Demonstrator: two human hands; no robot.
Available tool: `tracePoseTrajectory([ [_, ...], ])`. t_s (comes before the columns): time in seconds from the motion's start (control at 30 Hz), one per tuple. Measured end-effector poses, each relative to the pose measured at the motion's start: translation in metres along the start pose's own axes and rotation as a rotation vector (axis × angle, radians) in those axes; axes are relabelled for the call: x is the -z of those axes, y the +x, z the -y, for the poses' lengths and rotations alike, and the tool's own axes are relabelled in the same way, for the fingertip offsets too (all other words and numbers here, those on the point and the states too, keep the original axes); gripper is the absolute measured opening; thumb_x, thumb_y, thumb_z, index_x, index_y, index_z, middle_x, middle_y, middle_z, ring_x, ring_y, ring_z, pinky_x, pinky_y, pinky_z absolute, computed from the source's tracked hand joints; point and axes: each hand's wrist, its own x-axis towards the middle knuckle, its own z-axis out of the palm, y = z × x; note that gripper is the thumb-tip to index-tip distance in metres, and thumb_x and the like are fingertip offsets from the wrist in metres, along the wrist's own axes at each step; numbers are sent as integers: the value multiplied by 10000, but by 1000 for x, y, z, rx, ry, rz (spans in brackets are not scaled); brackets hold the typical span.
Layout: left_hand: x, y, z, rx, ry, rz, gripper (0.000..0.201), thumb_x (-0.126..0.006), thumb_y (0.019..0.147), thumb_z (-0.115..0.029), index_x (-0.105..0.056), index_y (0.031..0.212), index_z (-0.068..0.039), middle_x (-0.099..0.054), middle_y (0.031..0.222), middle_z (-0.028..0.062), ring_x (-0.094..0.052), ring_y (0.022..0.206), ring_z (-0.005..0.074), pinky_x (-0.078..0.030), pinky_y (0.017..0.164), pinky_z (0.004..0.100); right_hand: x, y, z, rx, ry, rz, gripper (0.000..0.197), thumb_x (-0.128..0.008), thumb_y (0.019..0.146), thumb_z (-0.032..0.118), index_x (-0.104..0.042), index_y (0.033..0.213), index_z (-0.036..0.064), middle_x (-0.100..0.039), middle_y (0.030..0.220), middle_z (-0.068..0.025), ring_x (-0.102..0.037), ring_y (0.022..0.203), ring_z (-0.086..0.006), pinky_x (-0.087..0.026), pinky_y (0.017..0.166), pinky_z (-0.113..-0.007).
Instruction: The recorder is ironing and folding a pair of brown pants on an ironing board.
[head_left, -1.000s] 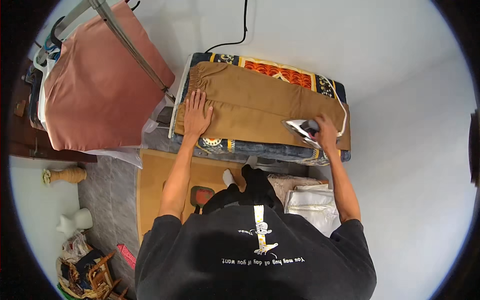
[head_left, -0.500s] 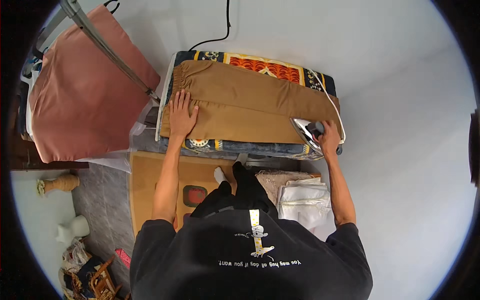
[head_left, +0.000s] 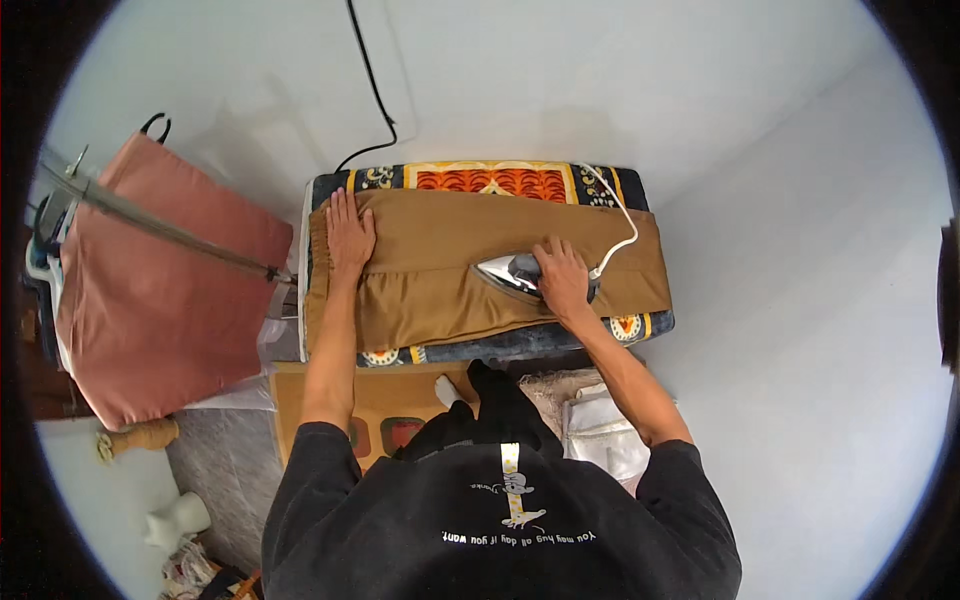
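Head view: nearest, at six o'clock, the person's black shirt (head_left: 400, 530) fills the lower edge and is cut off there. Just beyond it, a foot in a white sock (head_left: 448, 390) shows; the other foot is hard to make out in the shade. At five o'clock, a white wrapped bundle (head_left: 608, 440) is partly covered by the right forearm.

Across the middle, the brown trousers (head_left: 430, 235) lie on the cloth-covered table (head_left: 520, 347), gathered waistband toward nine o'clock. The right hand (head_left: 565, 285), between two and three o'clock, grips the handle of the iron (head_left: 512, 275); part of that grasp is hidden. The iron sits on the trousers, tip toward nine o'clock, its underside out of sight. The left hand (head_left: 350, 238), at ten o'clock, lies flat on the cloth near the waistband, grasping nothing.

A white cord (head_left: 628, 218) curves from the iron toward one o'clock. At nine o'clock hangs a pink cloth (head_left: 165, 310), crossed by a blurred metal pole (head_left: 165, 230); the hangers behind are barely readable. Farthest, a black cable (head_left: 372, 90) runs off the top edge at eleven o'clock.
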Motion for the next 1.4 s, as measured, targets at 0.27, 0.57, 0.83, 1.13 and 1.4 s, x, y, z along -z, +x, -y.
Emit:
tracePoseTrajectory([
  [0.27,15,3,-11,-12,-49,-2,644,-424,1067,-367,-323,1590,-5,-281,1669,185,-217,1564,318,-163,1281,466,-6,-3,-131,-323,-68,17,602,-813,693,76,-650,1272,98,-578,1350,-146,-572,1216,-372,-537,889,-495],
  [0.57,73,-12,-90,-105,-367,-19,516,-543,1013,-221,-475,1462,23,-374,1612,207,-288,1522,388,-189,1253,536,4,5,-180,-301,6,-74,530,-683,681,-40,-691,1187,119,-610,1248,-109,-607,1133,-360,-545,897,-469],
  [0.83,85,-142,-120,-200,-170,256,701,-558,1004,-373,-354,1591,-49,-254,1687,155,-193,1572,350,-173,1257,530,-14,31,-150,-313,-45,-131,479,-714,675,-2,-689,1139,115,-629,1186,-93,-611,1102,-336,-535,899,-465],
  [1.13,110,-112,-61,14,-217,65,650,-517,1034,-350,-372,1562,0,-275,1667,208,-214,1554,388,-158,1260,538,-2,35,-129,-222,67,-39,483,-674,732,-11,-693,1202,98,-649,1207,-97,-642,1095,-335,-553,868,-462],
  [1.4,72,-94,-16,-79,-67,137,630,-447,1064,-399,-371,1583,-50,-272,1677,176,-210,1560,362,-177,1261,526,18,12,6,125,190,249,428,-687,758,27,-680,1175,123,-613,1214,-123,-597,1151,-349,-524,888,-477],
])
